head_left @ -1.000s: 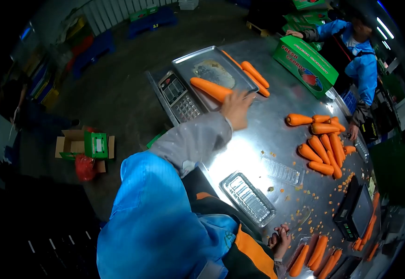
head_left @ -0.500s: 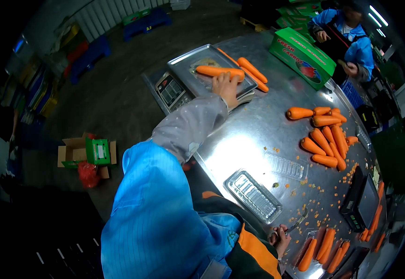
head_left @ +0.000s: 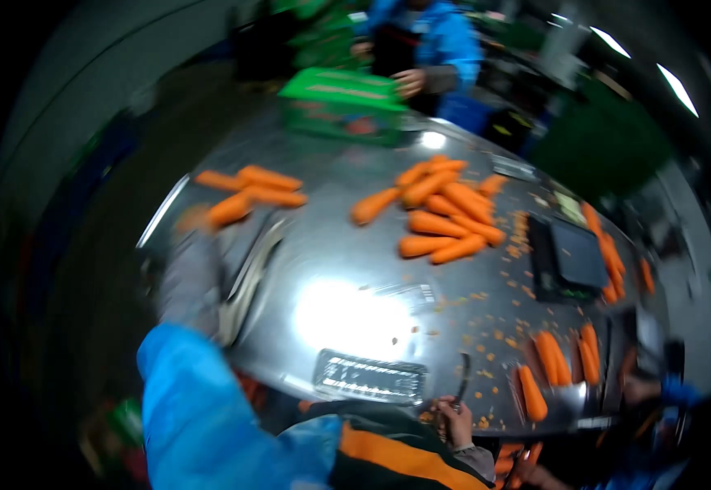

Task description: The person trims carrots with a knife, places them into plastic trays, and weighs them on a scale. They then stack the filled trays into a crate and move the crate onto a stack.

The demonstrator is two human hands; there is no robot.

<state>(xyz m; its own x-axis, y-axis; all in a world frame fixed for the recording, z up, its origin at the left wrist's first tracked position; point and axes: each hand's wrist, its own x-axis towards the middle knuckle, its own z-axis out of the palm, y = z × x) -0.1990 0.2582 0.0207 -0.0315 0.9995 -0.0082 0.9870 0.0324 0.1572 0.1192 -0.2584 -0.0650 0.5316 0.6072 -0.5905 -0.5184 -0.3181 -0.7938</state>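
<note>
At the left, my left hand (head_left: 195,219) is smeared by motion and lies against a carrot (head_left: 229,211) by the weighing scale; its fingers cannot be made out. Three more carrots (head_left: 269,178) lie just beyond it. My right hand (head_left: 456,425), at the table's near edge, is closed around a knife (head_left: 465,376) whose dark, slightly curved blade points up and away. Left of that hand sits a clear plastic tray (head_left: 370,377) with nothing in it. Another clear tray (head_left: 408,296), blurred, lies farther in.
A carrot pile (head_left: 445,212) occupies the middle of the metal table (head_left: 323,237), with orange scraps to its right. A black scale (head_left: 568,261) and packed carrots (head_left: 553,359) are at the right. Across the table, a person in blue (head_left: 445,41) touches a green carton (head_left: 343,106). Another person's hand (head_left: 641,388) is lower right.
My view has swung to the right, so the scale and carrots appear farther left. My left hand has moved along the carrot from its near end. The knife in my right hand now points more upward.
</note>
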